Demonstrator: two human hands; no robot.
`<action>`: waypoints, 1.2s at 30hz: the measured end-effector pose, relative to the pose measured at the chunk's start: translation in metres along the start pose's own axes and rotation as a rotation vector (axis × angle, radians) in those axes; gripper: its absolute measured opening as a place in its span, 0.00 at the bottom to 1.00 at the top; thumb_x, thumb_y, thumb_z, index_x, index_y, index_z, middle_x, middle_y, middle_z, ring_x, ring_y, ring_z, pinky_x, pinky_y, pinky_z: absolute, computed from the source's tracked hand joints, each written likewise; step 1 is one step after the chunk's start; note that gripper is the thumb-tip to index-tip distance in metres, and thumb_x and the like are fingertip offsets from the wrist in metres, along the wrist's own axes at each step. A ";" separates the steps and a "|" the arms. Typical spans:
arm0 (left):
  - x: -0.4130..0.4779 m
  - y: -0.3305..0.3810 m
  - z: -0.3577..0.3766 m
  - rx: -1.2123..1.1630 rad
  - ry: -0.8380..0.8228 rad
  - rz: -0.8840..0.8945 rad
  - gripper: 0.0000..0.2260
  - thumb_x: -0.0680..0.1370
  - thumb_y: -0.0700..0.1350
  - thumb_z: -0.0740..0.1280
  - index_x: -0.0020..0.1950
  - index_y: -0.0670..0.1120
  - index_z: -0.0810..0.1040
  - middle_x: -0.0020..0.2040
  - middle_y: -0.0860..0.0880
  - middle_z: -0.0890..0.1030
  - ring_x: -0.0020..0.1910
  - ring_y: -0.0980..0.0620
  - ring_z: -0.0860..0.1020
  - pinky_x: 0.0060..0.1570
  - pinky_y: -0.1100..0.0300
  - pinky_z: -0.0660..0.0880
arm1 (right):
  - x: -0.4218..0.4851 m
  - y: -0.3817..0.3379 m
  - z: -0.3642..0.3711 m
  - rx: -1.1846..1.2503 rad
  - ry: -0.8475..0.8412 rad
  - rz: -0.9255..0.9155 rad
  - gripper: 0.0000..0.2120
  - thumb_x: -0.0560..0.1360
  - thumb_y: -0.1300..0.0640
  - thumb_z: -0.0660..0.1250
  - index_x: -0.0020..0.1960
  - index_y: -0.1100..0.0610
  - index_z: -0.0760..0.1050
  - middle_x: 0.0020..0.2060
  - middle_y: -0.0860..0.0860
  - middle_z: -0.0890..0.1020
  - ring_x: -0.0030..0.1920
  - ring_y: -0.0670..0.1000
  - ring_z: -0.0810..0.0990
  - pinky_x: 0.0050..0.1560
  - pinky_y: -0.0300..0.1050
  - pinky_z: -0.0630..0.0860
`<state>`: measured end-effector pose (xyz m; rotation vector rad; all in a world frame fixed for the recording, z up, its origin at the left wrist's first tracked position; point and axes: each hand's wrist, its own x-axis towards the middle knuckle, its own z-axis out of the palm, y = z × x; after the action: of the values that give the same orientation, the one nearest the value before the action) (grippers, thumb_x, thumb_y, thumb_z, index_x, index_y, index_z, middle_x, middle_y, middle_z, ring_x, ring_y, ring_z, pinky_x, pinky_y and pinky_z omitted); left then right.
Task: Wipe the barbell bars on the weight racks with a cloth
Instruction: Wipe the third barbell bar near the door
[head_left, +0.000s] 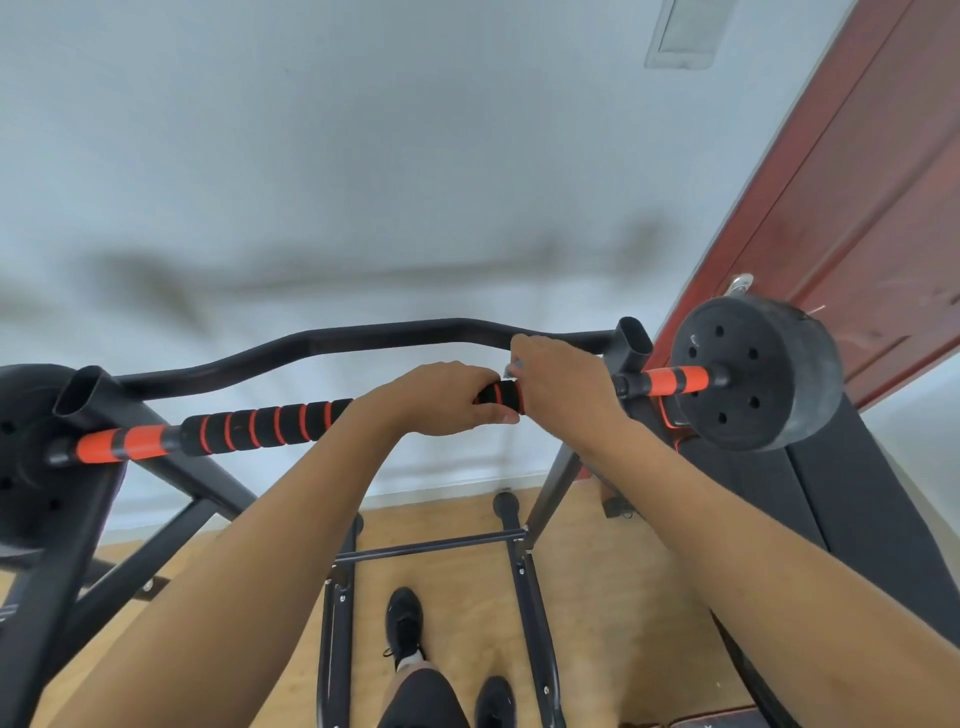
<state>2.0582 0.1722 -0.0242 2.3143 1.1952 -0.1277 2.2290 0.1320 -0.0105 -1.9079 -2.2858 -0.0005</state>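
A barbell bar (260, 426) with black foam grip and orange rings lies across the black weight rack (631, 345), a black weight plate (753, 371) on each end. My left hand (441, 397) grips the foam near the middle of the bar. Just to its right, my right hand (561, 387) curls over the bar, and a small pale grey bit (511, 370) shows at its fingertips; whether it is the cloth I cannot tell.
A curved black rack bar (363, 335) runs behind the barbell. A red-brown door (852, 208) stands at the right by a white wall. Below are the wooden floor (457, 577), the rack's lower frame (431, 545) and my black shoes (405, 623).
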 end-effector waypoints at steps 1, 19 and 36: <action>0.000 0.000 0.000 0.003 -0.001 0.004 0.18 0.82 0.65 0.63 0.52 0.50 0.75 0.44 0.48 0.82 0.40 0.49 0.79 0.42 0.54 0.73 | 0.006 0.001 -0.004 -0.003 -0.041 0.012 0.05 0.77 0.56 0.66 0.51 0.54 0.71 0.42 0.48 0.79 0.41 0.53 0.79 0.39 0.52 0.80; 0.003 -0.003 -0.003 -0.123 -0.072 -0.008 0.14 0.81 0.64 0.67 0.51 0.54 0.74 0.43 0.50 0.82 0.37 0.52 0.81 0.39 0.59 0.76 | -0.062 0.026 0.013 0.200 -0.117 0.028 0.05 0.81 0.58 0.67 0.54 0.51 0.72 0.43 0.45 0.75 0.43 0.49 0.76 0.45 0.50 0.79; -0.067 0.057 0.034 -0.170 0.758 0.079 0.04 0.82 0.53 0.68 0.53 0.54 0.78 0.48 0.60 0.79 0.48 0.57 0.76 0.48 0.61 0.76 | -0.127 0.035 -0.035 1.588 -0.130 0.470 0.19 0.81 0.65 0.57 0.64 0.47 0.76 0.59 0.51 0.83 0.55 0.53 0.84 0.46 0.46 0.80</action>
<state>2.0674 0.0795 -0.0094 2.3066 1.3684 0.9164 2.2891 0.0111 0.0046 -1.3095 -0.9532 1.4614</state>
